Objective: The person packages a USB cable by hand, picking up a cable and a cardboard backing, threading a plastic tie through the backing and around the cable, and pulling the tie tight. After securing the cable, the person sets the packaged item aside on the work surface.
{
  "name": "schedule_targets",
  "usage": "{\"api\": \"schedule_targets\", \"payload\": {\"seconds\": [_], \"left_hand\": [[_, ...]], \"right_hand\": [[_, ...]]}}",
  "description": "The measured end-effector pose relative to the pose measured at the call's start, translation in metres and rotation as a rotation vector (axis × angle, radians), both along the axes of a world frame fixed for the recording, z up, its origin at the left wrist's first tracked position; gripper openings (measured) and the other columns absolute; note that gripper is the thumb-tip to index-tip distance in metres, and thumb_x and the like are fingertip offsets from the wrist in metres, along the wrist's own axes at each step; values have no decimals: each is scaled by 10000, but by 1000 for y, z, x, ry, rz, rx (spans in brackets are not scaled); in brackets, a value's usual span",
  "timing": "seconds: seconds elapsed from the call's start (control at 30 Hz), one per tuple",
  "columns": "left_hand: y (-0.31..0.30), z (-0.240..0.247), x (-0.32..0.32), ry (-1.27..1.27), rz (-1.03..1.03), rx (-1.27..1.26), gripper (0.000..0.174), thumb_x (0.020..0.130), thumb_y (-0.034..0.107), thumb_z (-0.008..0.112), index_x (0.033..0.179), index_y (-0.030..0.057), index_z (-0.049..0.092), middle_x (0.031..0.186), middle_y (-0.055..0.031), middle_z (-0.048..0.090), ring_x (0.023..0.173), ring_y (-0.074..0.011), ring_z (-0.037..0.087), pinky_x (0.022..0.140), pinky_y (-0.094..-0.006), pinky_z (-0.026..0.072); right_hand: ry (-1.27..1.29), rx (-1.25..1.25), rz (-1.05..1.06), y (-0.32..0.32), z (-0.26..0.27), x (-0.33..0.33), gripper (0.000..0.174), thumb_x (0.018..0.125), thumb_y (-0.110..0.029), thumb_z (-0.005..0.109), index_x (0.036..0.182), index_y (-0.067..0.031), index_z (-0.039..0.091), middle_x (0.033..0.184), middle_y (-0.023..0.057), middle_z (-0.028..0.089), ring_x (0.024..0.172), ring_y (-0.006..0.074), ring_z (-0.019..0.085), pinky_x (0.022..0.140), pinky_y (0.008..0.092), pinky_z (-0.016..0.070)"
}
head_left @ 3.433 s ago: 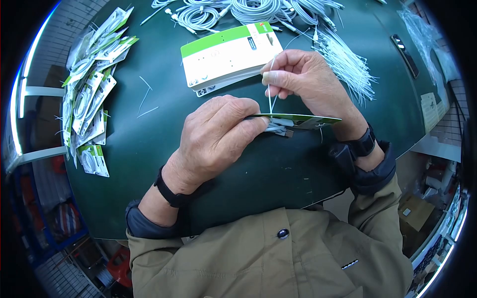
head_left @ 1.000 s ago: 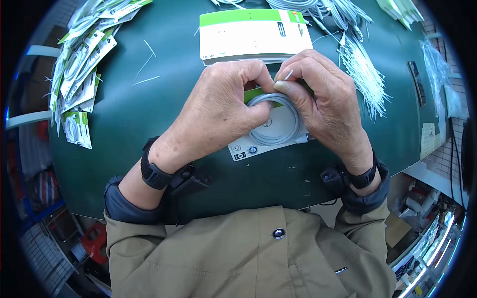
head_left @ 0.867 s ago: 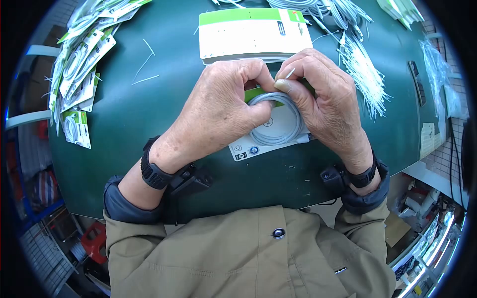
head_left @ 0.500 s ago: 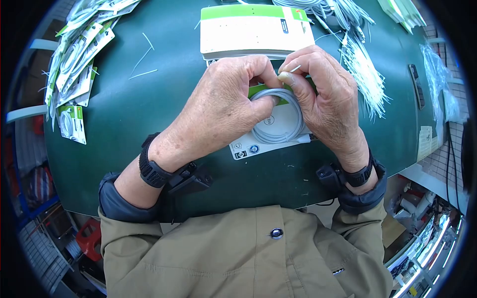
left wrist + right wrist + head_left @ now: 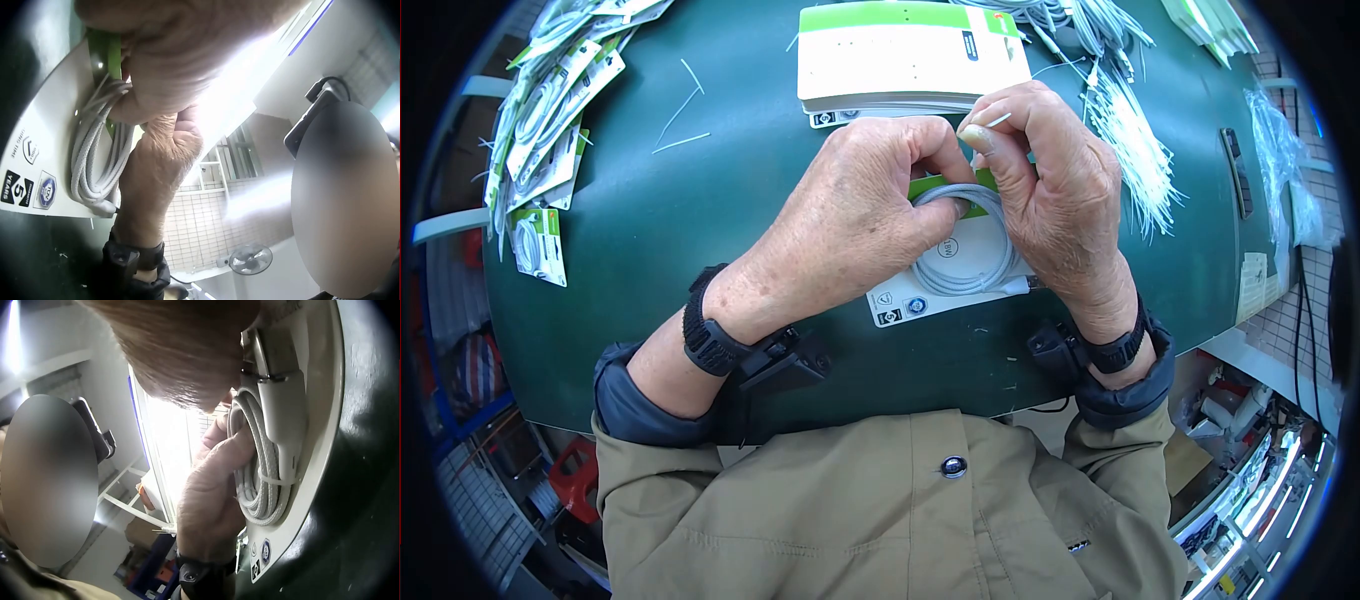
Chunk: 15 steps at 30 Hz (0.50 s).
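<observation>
My left hand (image 5: 860, 195) grips the top of a white and green packaging card (image 5: 892, 298), its thumb inside a coiled white cable (image 5: 963, 285) that lies against the card's face. Just right of it, my right hand (image 5: 1060, 185) pinches a thin white tie (image 5: 1000, 120) between thumb and forefinger, its short end sticking up, above the card's green top edge. In the left wrist view the braided coil (image 5: 87, 162) lies along the printed card. Close up in the right wrist view are the cable's white plug (image 5: 284, 412) and the coil beside it.
Beyond the hands stands a stack of cards (image 5: 900, 70). To its right lie loose white ties (image 5: 1135, 160) and coiled cables (image 5: 1090, 25). Several packed cards (image 5: 550, 110) pile up at left, with stray tie pieces (image 5: 682, 143) nearby. A dark phone-like object (image 5: 1237, 170) lies at right.
Earlier the card was held edge-on while my right hand drew a long tie upward; now its printed face shows with the coil. Over the last second my right fingers have risen slightly with the tie.
</observation>
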<state>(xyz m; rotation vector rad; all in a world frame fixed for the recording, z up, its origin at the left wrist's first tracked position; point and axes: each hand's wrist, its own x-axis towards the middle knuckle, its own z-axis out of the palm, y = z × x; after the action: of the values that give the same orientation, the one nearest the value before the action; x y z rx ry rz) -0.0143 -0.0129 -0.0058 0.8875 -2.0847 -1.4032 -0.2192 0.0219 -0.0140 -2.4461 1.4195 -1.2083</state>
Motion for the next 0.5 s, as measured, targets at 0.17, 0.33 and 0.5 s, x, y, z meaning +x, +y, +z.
{"api": "schedule_targets", "payload": {"seconds": [0.17, 0.33, 0.5], "left_hand": [[1, 0, -1, -6, 3, 40, 118, 837, -51, 661, 949, -48, 695, 906, -32, 690, 876, -79, 643, 861, -272, 580], [2, 1, -1, -13, -1, 55, 109, 856, -43, 664, 960, -47, 695, 913, -39, 704, 894, -80, 666, 850, -271, 593], [3, 0, -3, -10, 4, 79, 108, 862, -45, 666, 965, -43, 699, 910, -43, 716, 893, -84, 680, 854, -273, 600]], "right_hand": [[-41, 26, -16, 2, 0, 1, 86, 1001, -79, 695, 1036, -33, 631, 961, 86, 719, 733, 137, 703, 635, 265, 570], [-54, 19, -27, 1, -2, 1, 91, 1017, -103, 683, 1029, -36, 622, 951, 73, 715, 703, 121, 697, 607, 251, 561], [-152, -6, -41, -1, -8, 8, 143, 949, -99, 740, 1011, -68, 615, 799, 116, 666, 682, 292, 703, 570, 372, 544]]}}
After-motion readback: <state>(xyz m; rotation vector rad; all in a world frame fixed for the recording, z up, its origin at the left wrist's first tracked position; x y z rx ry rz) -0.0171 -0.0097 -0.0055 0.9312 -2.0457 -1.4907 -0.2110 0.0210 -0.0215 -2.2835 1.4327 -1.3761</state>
